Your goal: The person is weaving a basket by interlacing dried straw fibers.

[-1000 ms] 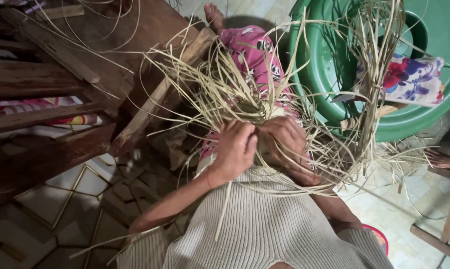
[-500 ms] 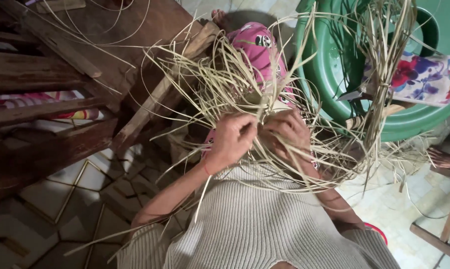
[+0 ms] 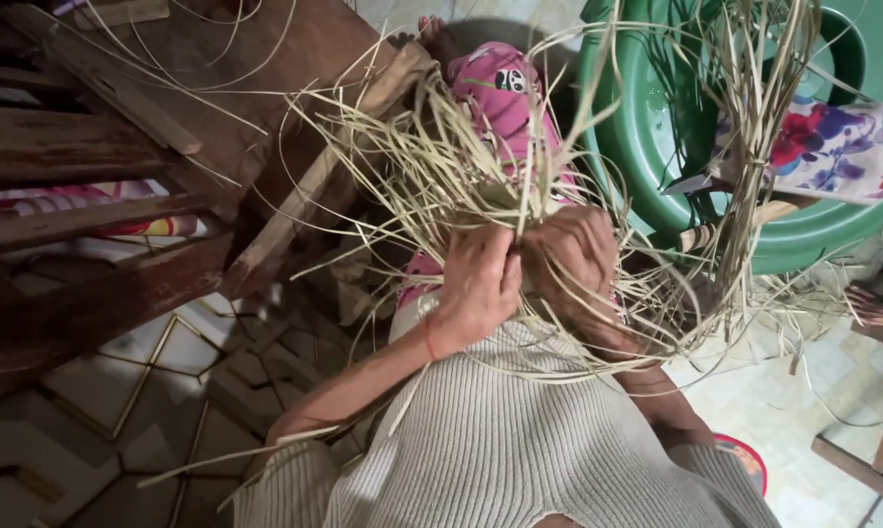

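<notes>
Shifted a little since the earlier frames: both hands sit lower and nearer the chest, with the straw tangle (image 3: 461, 166) fanned wider above them.

Pale dry strips, bunched at the middle of the view over the lap, just above the ribbed cream sweater (image 3: 500, 440). Loose ends springing outward in all directions, some reaching across the wooden bench (image 3: 168, 137) at the left, others arcing over the rim of the green plastic basin (image 3: 647, 127) at the right.

Left hand (image 3: 476, 284) raised from a bent elbow, forearm climbing from the lower left, fingers curled shut round the gathered strips at the knot of the bundle. Right hand (image 3: 573, 259) pressed close beside it, touching, back turned up, fingers folded down onto the same strips; fingertips hidden in the straw.

Beyond the hands, pink patterned cloth (image 3: 505, 93) over the knees. Inside the basin, a tied upright sheaf of strips (image 3: 754, 147) and a flowered cloth (image 3: 823, 147) draped on the rim. Bench close at the left, basin close at the right; open tiled floor (image 3: 138, 391) at the lower left and pale floor at the lower right.
</notes>
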